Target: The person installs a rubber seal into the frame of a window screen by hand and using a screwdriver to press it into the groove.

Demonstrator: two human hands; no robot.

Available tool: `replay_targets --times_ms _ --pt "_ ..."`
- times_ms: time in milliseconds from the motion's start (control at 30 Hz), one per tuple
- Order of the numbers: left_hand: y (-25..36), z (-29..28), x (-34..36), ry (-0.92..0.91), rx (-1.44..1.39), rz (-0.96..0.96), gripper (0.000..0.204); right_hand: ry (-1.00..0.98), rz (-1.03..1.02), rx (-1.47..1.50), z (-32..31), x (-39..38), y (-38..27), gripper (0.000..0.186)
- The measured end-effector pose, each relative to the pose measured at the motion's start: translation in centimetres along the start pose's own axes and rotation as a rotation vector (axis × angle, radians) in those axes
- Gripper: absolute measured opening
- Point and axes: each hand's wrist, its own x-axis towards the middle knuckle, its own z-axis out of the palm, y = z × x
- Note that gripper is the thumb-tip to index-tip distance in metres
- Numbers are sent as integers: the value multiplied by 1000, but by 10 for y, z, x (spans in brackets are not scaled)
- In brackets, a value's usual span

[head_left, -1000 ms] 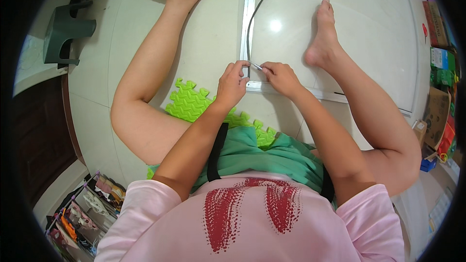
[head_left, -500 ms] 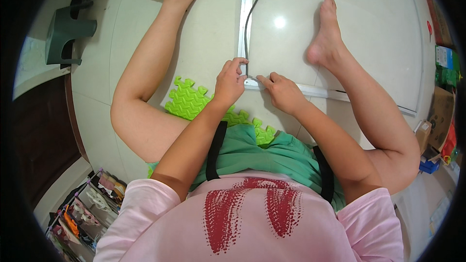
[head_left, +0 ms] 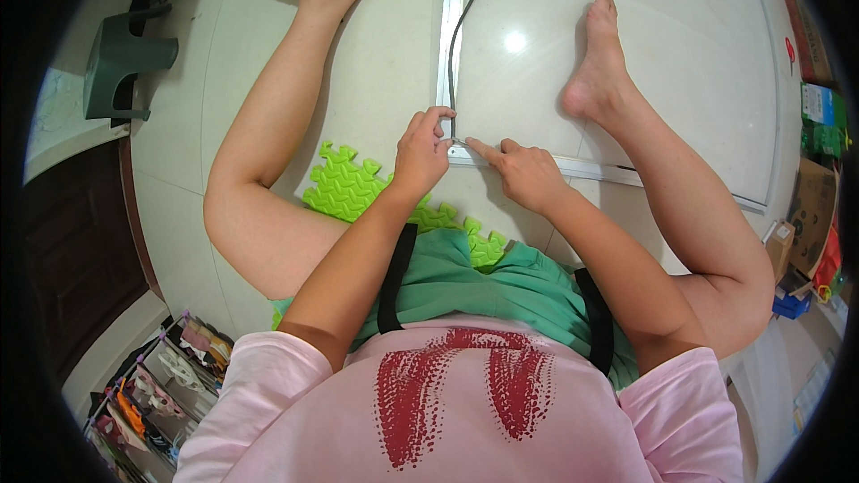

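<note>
Along frame [head_left: 443,80]: cord [head_left: 451,72] pts fwd.

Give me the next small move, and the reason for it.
Perhaps press the dark cord down at the near corner of the metal frame with the right hand, since its index finger points there and the left hand is at the cord.

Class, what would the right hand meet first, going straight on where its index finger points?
The right hand would probably meet the small metal piece, then the left hand; depth is unclear.
</note>
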Motion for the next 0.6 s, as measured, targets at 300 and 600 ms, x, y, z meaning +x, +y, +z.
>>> replay_targets --times_ms 300,600 --pt "0 0 0 -2 14 5 43 -29 -18 -20 -1 -1 6 66" --pt "0 0 0 0 17 7 42 -13 -20 -9 0 1 8 63"
